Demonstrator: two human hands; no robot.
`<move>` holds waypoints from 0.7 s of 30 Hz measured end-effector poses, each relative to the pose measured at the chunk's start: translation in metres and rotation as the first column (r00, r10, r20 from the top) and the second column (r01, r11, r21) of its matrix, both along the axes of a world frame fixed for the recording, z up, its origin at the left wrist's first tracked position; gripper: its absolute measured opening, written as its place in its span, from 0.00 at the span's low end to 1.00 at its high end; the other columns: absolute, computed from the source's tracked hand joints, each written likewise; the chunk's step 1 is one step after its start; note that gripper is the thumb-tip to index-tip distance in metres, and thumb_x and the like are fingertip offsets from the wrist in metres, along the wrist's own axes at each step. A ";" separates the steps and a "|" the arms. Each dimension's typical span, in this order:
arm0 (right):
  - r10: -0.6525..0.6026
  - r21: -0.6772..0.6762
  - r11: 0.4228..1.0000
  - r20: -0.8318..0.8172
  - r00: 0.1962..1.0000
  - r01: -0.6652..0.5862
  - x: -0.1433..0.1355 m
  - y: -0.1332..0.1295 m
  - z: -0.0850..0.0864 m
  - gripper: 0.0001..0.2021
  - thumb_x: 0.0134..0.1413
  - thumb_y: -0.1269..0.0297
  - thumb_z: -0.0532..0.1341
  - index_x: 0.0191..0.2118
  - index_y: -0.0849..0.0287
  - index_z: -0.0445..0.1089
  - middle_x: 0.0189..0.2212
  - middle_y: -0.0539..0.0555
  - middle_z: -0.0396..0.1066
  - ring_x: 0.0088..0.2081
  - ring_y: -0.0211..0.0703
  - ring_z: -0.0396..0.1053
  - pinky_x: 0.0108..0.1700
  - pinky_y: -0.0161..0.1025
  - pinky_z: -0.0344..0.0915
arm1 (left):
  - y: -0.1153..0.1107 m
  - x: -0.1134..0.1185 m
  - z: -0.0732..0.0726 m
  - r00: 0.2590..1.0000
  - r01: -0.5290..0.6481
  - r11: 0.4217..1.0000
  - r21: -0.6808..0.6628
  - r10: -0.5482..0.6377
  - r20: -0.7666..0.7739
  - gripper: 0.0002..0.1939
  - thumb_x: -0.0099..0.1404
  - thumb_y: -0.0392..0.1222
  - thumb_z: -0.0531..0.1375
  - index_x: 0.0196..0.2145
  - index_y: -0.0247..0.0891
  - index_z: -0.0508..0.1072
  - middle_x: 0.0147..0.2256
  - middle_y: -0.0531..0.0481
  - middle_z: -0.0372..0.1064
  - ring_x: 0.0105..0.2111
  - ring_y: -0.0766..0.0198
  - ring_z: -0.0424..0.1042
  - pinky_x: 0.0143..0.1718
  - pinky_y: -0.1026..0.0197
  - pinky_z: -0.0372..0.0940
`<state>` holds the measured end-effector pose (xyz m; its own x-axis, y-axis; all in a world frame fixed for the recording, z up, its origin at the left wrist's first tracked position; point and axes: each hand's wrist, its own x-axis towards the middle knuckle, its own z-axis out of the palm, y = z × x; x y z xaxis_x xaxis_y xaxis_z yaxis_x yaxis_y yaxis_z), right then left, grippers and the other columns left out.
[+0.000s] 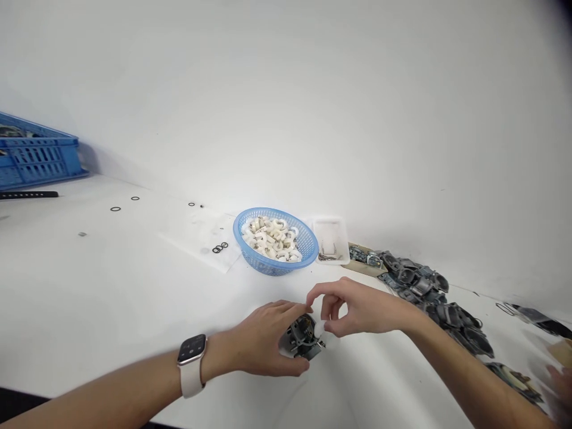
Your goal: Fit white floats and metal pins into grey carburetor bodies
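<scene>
My left hand (268, 339) is closed round the side of a dark grey metal carburetor body (304, 335), holding it on the white table. The open side of the body, with small brass-coloured parts inside, faces up toward me. At its right edge, my right hand (357, 307) pinches a small white plastic float (319, 329) between thumb and fingers. The float touches or overlaps the rim of the body; I cannot tell whether it is seated. Beyond my hands stands a round blue basket (272, 269) of similar white floats with metal bits.
A white plastic tray (342, 238) holds thin wire pieces, beside a small cardboard box (364, 269) of metal parts. Grey castings (420, 286) are heaped rightward. Black rubber rings (217, 249) lie left; a blue crate (44, 161) stands far left. Another person's hand (562, 381) shows at right.
</scene>
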<state>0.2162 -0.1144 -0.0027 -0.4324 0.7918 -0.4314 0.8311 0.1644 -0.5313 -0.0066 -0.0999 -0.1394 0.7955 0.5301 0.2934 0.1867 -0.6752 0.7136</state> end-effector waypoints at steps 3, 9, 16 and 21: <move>0.036 0.076 0.996 0.001 0.999 -0.036 -0.005 0.001 -0.008 0.18 0.52 0.70 0.64 0.49 0.49 0.73 0.34 0.47 0.80 0.39 0.44 0.76 0.39 0.36 0.68 | 0.001 0.001 0.001 1.000 -0.027 1.000 -0.006 0.027 -0.015 0.30 0.56 0.48 0.70 0.54 0.45 0.65 0.49 0.48 0.73 0.49 0.48 0.72 0.52 0.48 0.68; 0.012 0.030 1.000 -0.184 0.983 -0.006 -0.007 0.010 -0.014 0.17 0.56 0.71 0.63 0.51 0.50 0.72 0.40 0.49 0.79 0.45 0.45 0.76 0.47 0.40 0.69 | 0.002 0.001 0.005 0.998 -0.070 0.997 -0.011 0.070 -0.007 0.31 0.56 0.45 0.68 0.55 0.48 0.62 0.47 0.50 0.74 0.47 0.49 0.73 0.48 0.49 0.67; -0.032 -0.163 0.986 -0.448 0.893 -0.046 -0.001 0.018 -0.035 0.25 0.50 0.80 0.57 0.53 0.54 0.65 0.42 0.51 0.78 0.44 0.43 0.75 0.47 0.42 0.67 | 0.003 0.002 0.004 0.991 -0.133 0.990 0.040 0.133 -0.005 0.28 0.56 0.44 0.67 0.52 0.46 0.63 0.42 0.52 0.75 0.43 0.50 0.74 0.46 0.49 0.67; -0.022 -0.129 0.991 -0.452 0.892 -0.041 -0.005 0.018 -0.043 0.24 0.46 0.83 0.52 0.48 0.53 0.61 0.38 0.48 0.79 0.43 0.42 0.74 0.43 0.39 0.64 | 0.001 0.002 0.002 0.988 -0.157 0.978 0.136 0.157 0.011 0.22 0.55 0.45 0.67 0.45 0.44 0.64 0.40 0.52 0.73 0.39 0.51 0.74 0.44 0.50 0.67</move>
